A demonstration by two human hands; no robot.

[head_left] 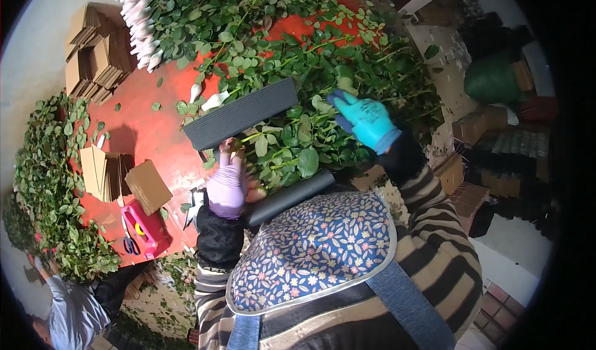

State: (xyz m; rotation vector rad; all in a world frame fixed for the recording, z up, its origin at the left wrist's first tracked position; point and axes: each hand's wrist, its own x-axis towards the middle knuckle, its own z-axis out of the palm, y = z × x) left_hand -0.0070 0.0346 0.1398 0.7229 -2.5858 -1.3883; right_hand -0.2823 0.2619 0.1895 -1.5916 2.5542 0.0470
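Floral apron cloth [310, 251] fills the lower middle of the frame, nearest the camera, with a dark rounded bar [292, 198] along its upper edge. Beyond it, leafy stems [307, 162] spread through the centre and out to the right, over a red table [143, 111]. The left hand [226, 185], gloved in lilac, is at the lower edge of a ribbed dark panel [242, 114], left of centre, its fingers slightly bent; whether they pinch a stem or only touch the panel cannot be told. The right hand [366, 120], in turquoise, is half closed among leaves right of centre; its grip is hidden. Tangled foliage could snag if one stem were pulled hard, tearing leaves or dragging neighbours. Knocking the panel might bruise the white-wrapped buds [196, 92] just above it. Near the table's lower-left edge, the pink holder [155, 229] and scissors [131, 246] could be swept off by a wide elbow. Bare red surface gives room between panel and cardboard stack [102, 173]; rightward, foliage crowds the way
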